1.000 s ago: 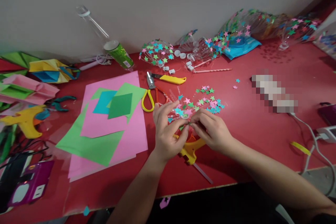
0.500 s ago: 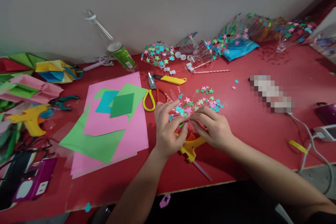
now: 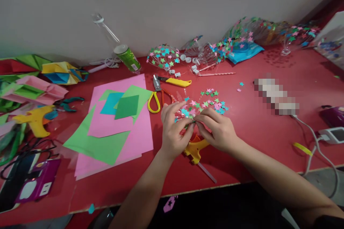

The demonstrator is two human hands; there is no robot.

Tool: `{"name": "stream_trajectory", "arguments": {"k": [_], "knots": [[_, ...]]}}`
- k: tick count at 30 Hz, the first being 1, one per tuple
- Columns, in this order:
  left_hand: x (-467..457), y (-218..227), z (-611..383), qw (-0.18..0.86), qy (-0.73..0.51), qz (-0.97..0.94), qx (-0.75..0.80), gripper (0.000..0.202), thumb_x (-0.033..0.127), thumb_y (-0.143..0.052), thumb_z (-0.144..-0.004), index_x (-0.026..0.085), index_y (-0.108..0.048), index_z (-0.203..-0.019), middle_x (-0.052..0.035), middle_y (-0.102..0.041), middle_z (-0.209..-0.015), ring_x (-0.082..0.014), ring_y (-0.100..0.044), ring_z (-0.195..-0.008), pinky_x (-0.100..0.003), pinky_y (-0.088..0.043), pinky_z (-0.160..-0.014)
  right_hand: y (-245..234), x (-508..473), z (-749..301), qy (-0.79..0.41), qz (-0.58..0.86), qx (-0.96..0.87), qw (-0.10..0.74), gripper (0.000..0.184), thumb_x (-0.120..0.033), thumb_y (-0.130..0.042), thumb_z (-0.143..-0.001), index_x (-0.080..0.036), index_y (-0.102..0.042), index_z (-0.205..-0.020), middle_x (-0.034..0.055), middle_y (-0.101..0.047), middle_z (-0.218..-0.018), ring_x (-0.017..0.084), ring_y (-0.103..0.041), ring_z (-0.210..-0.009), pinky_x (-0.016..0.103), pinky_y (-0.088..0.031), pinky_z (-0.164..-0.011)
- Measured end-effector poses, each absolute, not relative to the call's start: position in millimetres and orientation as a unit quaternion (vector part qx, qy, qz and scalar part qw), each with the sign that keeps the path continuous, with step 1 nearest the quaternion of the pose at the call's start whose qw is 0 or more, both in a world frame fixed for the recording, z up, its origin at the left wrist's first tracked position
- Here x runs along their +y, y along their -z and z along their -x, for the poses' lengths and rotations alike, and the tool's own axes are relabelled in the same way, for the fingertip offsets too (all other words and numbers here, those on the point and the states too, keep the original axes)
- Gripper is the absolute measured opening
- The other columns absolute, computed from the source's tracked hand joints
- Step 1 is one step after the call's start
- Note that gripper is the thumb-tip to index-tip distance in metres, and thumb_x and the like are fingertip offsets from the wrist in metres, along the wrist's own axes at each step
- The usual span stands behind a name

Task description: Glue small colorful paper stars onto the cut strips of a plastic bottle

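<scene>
My left hand (image 3: 174,130) is closed in a pinch, its thumb and finger meeting over the table. Close against it, my right hand (image 3: 217,127) pinches at the same spot. What lies between the fingertips is tiny and mostly hidden. Just beyond the fingers, paper stars (image 3: 206,103) in pink, green and blue lie in a loose pile, some by clear plastic strips (image 3: 179,96). A yellow glue gun (image 3: 194,149) rests beneath my hands, a glue stick (image 3: 206,172) jutting from its rear toward me.
Left are stacked coloured paper sheets (image 3: 107,146). Yellow-and-red-handled pliers (image 3: 157,93) and a yellow utility knife (image 3: 178,82) lie behind my left hand. Star-covered plastic ornaments (image 3: 163,57) and a green can (image 3: 127,57) stand along the wall. A white cable (image 3: 311,128) runs down the right.
The view has shifted slightly. Both hands stay together in nearly the same pinch over the glue gun; nothing else has visibly moved.
</scene>
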State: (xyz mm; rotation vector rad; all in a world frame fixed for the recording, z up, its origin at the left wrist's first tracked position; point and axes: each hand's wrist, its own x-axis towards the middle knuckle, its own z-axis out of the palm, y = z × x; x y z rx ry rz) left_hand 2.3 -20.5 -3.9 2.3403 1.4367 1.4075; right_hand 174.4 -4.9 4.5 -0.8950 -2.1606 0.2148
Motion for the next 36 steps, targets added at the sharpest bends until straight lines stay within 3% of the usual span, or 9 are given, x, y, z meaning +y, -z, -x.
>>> {"name": "stream_trajectory", "arguments": {"k": [16,22,28,32,36], "knots": [[-20,1,0,0.003,-0.443,-0.768,0.463,0.012,0.01,-0.059,-0.082,0.017,-0.067,-0.088,-0.0116,-0.058,-0.123,-0.0265,-0.054,-0.117,-0.057,-0.036,-0.108,1,-3,-172,0.081,0.345,-0.871,0.34,0.019,-0.017,-0.053,-0.092,-0.013,-0.063,-0.107,0.0075,-0.067,-0.09,0.017,-0.065,-0.078,0.027,-0.051,-0.06],[-20,1,2,-0.02,-0.435,-0.767,0.471,0.011,0.014,-0.062,-0.083,0.019,-0.068,-0.091,-0.01,-0.061,-0.119,-0.0252,-0.055,-0.115,-0.056,-0.036,-0.108,3,-2,-174,0.078,0.345,-0.874,0.334,0.016,-0.017,-0.049,-0.094,-0.016,-0.064,-0.099,0.0064,-0.067,-0.089,0.016,-0.063,-0.078,0.026,-0.049,-0.061],[-19,0,6,-0.024,-0.451,-0.757,0.471,0.01,0.014,-0.062,-0.084,0.019,-0.067,-0.09,-0.0095,-0.063,-0.117,-0.0241,-0.056,-0.113,-0.055,-0.038,-0.108,2,-2,-174,0.084,0.332,-0.876,0.34,0.017,-0.02,-0.053,-0.093,-0.015,-0.064,-0.105,0.0066,-0.066,-0.088,0.016,-0.063,-0.078,0.027,-0.05,-0.062],[-19,0,8,-0.016,-0.464,-0.75,0.471,0.01,0.015,-0.061,-0.085,0.02,-0.066,-0.092,-0.0087,-0.063,-0.117,-0.0233,-0.057,-0.114,-0.053,-0.04,-0.107,-2,-3,-176,0.06,0.317,-0.872,0.369,0.019,-0.02,-0.056,-0.09,-0.014,-0.063,-0.107,0.0066,-0.066,-0.088,0.016,-0.062,-0.077,0.027,-0.051,-0.062],[-19,1,10,-0.002,-0.474,-0.744,0.47,0.012,0.014,-0.061,-0.085,0.02,-0.066,-0.093,-0.0078,-0.063,-0.118,-0.0224,-0.058,-0.113,-0.052,-0.041,-0.107,-10,-4,-183,0.017,0.319,-0.827,0.462,0.018,-0.015,-0.06,-0.087,-0.019,-0.06,-0.105,0.0063,-0.065,-0.09,0.017,-0.062,-0.082,0.028,-0.052,-0.067]]}}
